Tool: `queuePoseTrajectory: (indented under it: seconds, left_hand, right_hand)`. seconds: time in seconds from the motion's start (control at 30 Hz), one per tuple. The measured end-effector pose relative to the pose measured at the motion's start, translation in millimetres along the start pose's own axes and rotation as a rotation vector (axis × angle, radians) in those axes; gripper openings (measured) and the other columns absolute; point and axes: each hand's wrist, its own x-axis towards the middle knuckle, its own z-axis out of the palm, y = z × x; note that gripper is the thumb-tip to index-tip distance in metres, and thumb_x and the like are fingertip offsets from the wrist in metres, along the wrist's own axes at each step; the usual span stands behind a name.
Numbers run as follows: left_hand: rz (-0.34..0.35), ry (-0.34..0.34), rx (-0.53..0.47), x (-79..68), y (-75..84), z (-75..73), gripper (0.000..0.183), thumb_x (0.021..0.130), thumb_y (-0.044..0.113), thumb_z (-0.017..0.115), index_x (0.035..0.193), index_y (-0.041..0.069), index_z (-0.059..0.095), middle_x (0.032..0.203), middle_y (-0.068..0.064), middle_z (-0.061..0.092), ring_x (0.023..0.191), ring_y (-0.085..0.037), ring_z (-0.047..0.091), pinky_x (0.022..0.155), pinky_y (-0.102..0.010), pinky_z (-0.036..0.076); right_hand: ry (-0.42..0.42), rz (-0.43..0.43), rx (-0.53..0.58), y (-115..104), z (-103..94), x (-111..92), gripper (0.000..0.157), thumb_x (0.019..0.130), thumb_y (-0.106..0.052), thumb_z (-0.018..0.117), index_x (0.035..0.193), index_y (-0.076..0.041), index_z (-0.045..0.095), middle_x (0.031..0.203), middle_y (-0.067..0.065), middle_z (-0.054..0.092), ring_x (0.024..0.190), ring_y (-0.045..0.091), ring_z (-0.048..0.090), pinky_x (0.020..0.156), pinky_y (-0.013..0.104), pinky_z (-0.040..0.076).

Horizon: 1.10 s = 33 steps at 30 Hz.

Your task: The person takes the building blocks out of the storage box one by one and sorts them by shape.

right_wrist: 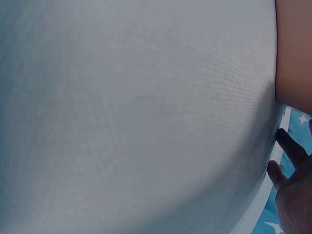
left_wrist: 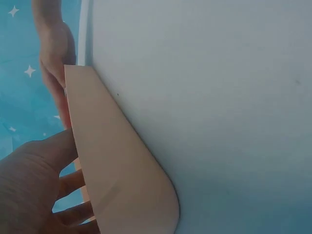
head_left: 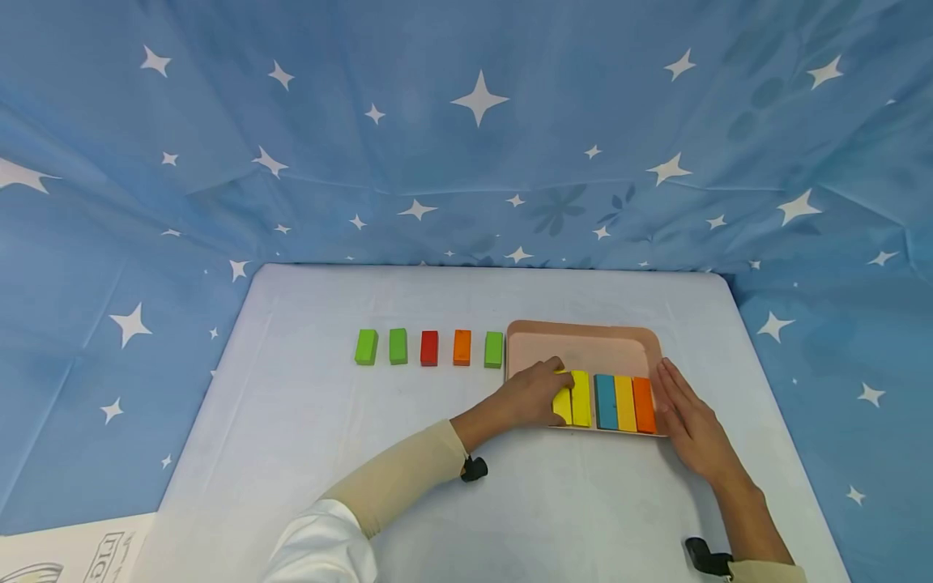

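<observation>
A shallow pink tray [head_left: 583, 332] holds several long blocks along its near side. My left hand [head_left: 535, 394] reaches over the tray's left part and holds the leftmost yellow block [head_left: 561, 406] by its two ends, fingers at the far end and thumb at the near one. Beside it lies another yellow block [head_left: 581, 398]. After a small gap come a blue block [head_left: 606, 402], a yellow-orange block [head_left: 624, 403] and an orange block [head_left: 644, 405]. With straight fingers, my right hand [head_left: 692, 425] rests along the tray's right wall. In the left wrist view the tray's outer wall [left_wrist: 122, 161] hides the blocks.
Left of the tray stands a spaced row: two green blocks [head_left: 367, 347], a red block [head_left: 429, 348], an orange block [head_left: 462, 347] and another green block [head_left: 493, 350]. A white cloth covers the table [head_left: 306, 453]. A printed sheet [head_left: 73, 551] lies at the lower left.
</observation>
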Motion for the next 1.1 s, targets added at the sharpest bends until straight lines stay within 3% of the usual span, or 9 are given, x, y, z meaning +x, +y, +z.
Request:
queuePoseTrajectory:
  seconds: [0.1,0.3,0.37,0.6,0.7,0.9,1.1]
  left_hand:
    - [0.002,0.002,0.020,-0.2,-2.7,0.8,0.062,0.083,0.039,0.088,0.138,0.023,0.066,0.142,-0.002,0.057,0.117,-0.012,0.059,0.100,-0.022,0.052]
    - [0.011,0.007,0.035,-0.5,-9.6,0.3,0.071,0.080,0.044,0.089,0.142,0.022,0.062,0.140,-0.002,0.056,0.118,-0.012,0.057,0.098,-0.023,0.053]
    - [0.007,0.008,0.043,0.0,-10.5,1.0,0.073,0.079,0.045,0.090,0.143,0.022,0.061,0.139,-0.002,0.056,0.118,-0.012,0.057,0.096,-0.023,0.053]
    - [0.003,0.030,0.074,0.2,-10.7,3.1,0.071,0.081,0.040,0.087,0.143,0.021,0.060,0.134,-0.003,0.056,0.109,-0.011,0.056,0.089,-0.022,0.053]
    - [-0.004,0.043,0.028,0.0,-11.8,4.3,0.070,0.081,0.035,0.087,0.143,0.019,0.060,0.139,-0.003,0.053,0.112,-0.012,0.056,0.094,-0.020,0.052]
    - [-0.020,0.074,-0.162,-1.5,-14.2,-1.2,0.069,0.076,0.024,0.090,0.139,0.018,0.063,0.146,-0.002,0.050,0.122,-0.013,0.055,0.106,-0.022,0.048]
    - [-0.010,0.111,-0.231,-10.2,-14.5,-17.6,0.069,0.076,0.025,0.092,0.139,0.015,0.065,0.150,-0.003,0.048,0.129,-0.019,0.055,0.107,-0.027,0.050]
  right_hand:
    - [-0.005,0.009,0.002,-1,0.2,0,0.061,0.110,-0.022,0.046,0.167,-0.018,0.023,0.176,0.002,0.016,0.162,0.022,0.015,0.125,0.061,0.021]
    - [0.004,-0.001,-0.002,0,0.3,-1,0.061,0.110,-0.022,0.046,0.167,-0.017,0.023,0.175,0.003,0.017,0.162,0.016,0.014,0.129,0.051,0.017]
    - [0.003,0.000,-0.004,0,0.3,-2,0.061,0.110,-0.022,0.046,0.167,-0.017,0.023,0.175,0.003,0.017,0.162,0.018,0.014,0.128,0.052,0.018]
    - [0.002,-0.005,-0.001,0,0.5,-1,0.061,0.111,-0.022,0.046,0.167,-0.017,0.023,0.175,0.003,0.017,0.162,0.018,0.014,0.129,0.050,0.017]
    - [0.001,-0.008,0.002,0,0.7,-1,0.061,0.111,-0.021,0.046,0.167,-0.016,0.023,0.175,0.003,0.017,0.162,0.017,0.014,0.129,0.049,0.016]
    - [0.001,-0.010,-0.004,-2,-0.2,-1,0.061,0.110,-0.021,0.046,0.167,-0.016,0.023,0.175,0.003,0.017,0.162,0.017,0.014,0.130,0.044,0.014]
    - [-0.009,0.003,-0.001,-4,-1.1,-1,0.061,0.111,-0.022,0.046,0.167,-0.016,0.023,0.176,0.003,0.016,0.162,0.022,0.015,0.128,0.055,0.018]
